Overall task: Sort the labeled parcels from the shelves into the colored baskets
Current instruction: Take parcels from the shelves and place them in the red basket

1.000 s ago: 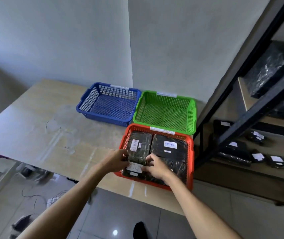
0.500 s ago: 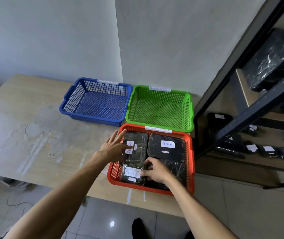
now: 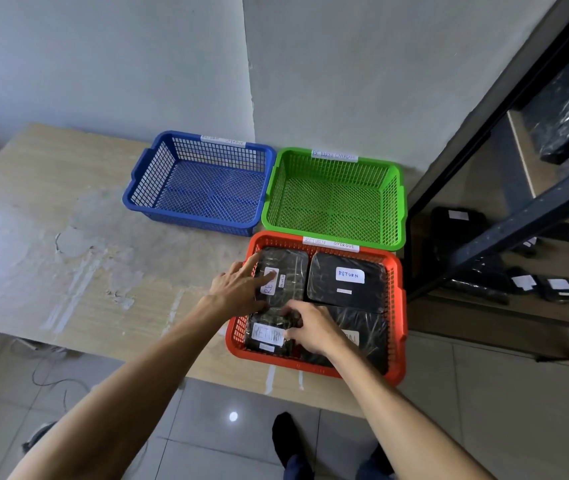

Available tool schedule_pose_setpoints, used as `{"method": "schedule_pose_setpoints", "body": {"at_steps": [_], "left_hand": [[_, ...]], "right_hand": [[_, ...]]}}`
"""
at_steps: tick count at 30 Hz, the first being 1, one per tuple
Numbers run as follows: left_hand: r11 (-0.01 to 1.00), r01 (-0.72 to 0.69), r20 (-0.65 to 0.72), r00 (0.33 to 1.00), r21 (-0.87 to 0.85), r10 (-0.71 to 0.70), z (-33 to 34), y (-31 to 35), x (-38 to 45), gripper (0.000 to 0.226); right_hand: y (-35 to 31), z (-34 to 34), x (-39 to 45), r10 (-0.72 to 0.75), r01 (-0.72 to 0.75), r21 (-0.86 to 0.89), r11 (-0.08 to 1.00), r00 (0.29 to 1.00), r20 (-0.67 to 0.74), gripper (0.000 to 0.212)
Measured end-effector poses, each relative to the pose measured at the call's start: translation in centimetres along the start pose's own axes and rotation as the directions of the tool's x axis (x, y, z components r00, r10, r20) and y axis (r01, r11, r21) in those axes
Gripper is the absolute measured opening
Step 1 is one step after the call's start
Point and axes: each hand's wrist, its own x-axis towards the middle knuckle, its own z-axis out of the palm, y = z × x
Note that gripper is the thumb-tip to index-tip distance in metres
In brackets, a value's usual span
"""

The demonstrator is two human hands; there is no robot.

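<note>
Four RETURN parcels crowd our red basket (image 3: 399, 306); left hand (image 3: 238, 289) flat on one (image 3: 281, 280), right hand (image 3: 310, 329) pinching another (image 3: 267, 336), which may ride up and spill.

Blue basket (image 3: 203, 188) and green basket (image 3: 335, 199) open; red basket (image 3: 399, 306) packed.
</note>
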Motion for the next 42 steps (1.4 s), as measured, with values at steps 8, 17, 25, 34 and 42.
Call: {"method": "schedule_pose_setpoints", "body": {"at_steps": [8,17,25,34,42], "left_hand": [[0.997,0.03,0.033,0.999,0.068,-0.032,0.0,0.5,0.4,0.086],[0.99,0.083,0.007,0.996,0.115,-0.085,-0.1,1.5,0.4,0.09],[0.988,0.105,-0.028,0.994,0.117,-0.102,0.4,1.6,0.6,0.088],[0.987,0.111,-0.044,0.993,0.118,-0.107,0.6,1.7,0.7,0.089],[0.993,0.094,-0.085,0.993,0.076,-0.087,1.0,1.3,0.5,0.089]], "right_hand": [[0.1,-0.2,0.1,0.048,-0.049,0.045,0.998,0.999,0.024,0.036],[-0.5,-1.1,0.1,0.043,-0.047,0.053,0.997,0.996,0.074,0.039],[0.0,-1.0,0.1,0.029,-0.034,0.062,0.998,0.996,0.084,0.039],[-0.7,-0.9,1.1,0.098,-0.099,0.001,0.995,0.987,0.129,0.039],[-2.0,-0.8,1.2,-0.142,0.159,-0.3,0.941,0.987,0.078,0.032]]}}
